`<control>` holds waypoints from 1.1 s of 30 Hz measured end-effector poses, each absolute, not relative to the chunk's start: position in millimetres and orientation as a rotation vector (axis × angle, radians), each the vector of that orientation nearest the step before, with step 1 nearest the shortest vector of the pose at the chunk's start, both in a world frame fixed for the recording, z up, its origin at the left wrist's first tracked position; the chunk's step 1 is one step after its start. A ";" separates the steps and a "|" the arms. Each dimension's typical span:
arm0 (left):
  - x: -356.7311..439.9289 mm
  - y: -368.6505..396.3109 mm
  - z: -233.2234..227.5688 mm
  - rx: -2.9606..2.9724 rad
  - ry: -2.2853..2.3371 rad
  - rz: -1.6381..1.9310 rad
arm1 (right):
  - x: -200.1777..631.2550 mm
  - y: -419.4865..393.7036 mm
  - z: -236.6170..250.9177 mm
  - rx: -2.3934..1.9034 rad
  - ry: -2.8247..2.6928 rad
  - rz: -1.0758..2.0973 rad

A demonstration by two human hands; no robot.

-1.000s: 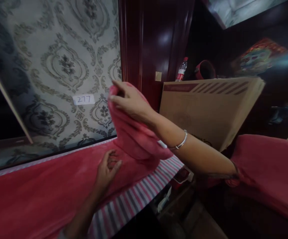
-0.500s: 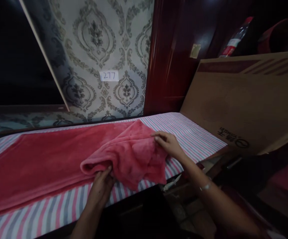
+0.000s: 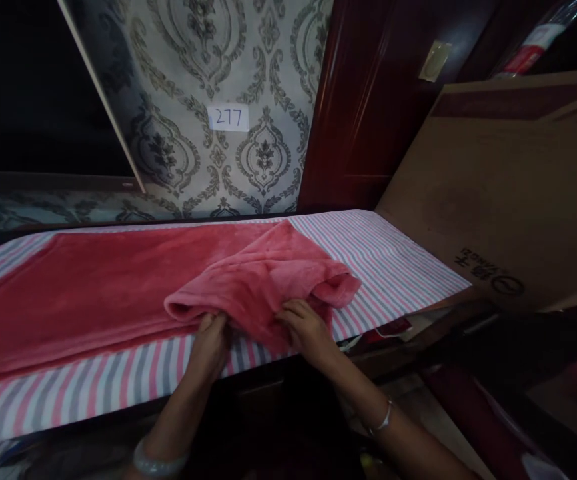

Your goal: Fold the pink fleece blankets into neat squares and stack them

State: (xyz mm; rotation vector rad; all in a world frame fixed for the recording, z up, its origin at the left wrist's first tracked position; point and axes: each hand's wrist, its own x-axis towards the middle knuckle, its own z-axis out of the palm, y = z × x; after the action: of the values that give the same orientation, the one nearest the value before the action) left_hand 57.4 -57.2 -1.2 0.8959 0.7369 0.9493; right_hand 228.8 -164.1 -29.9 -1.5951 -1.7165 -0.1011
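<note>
We have a red fleece blanket [image 3: 133, 287] spread along the striped table cover [image 3: 378, 257], its right end folded back into a loose bunch [image 3: 263, 283] near the front edge. Our left hand [image 3: 212, 337] pinches the rolled fold, and our right hand [image 3: 306, 327] grips the hem just beside it, fingers closed on cloth. It looks soft, limp and light, likely to sag, so we judge edges and corners the best hold. A cardboard box [image 3: 508, 200] leans at right, and a paper label [image 3: 228, 118] sits on the patterned wall.
</note>
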 end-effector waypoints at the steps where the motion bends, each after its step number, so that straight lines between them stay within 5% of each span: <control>1: 56.9 -54.8 1.0 0.917 0.741 0.963 | 233.0 -162.0 -26.0 -1.546 -1.695 -0.098; 9: 53.7 -21.1 29.0 0.804 0.727 1.187 | 281.5 -187.2 35.5 -1.505 -1.543 -0.233; 19: 19.0 -46.7 -17.6 1.036 0.767 1.025 | 225.9 -213.4 -12.5 -1.730 -1.553 -0.340; 33: 11.7 -115.3 -12.8 2.073 0.957 0.364 | 229.2 -193.0 -46.5 -1.723 -1.604 -0.294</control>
State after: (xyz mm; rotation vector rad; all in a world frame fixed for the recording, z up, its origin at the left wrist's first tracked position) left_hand 11.7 -115.3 -12.8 2.0728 0.9566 0.3638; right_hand 229.2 -193.0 -46.5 -1.7234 -1.6040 -0.2935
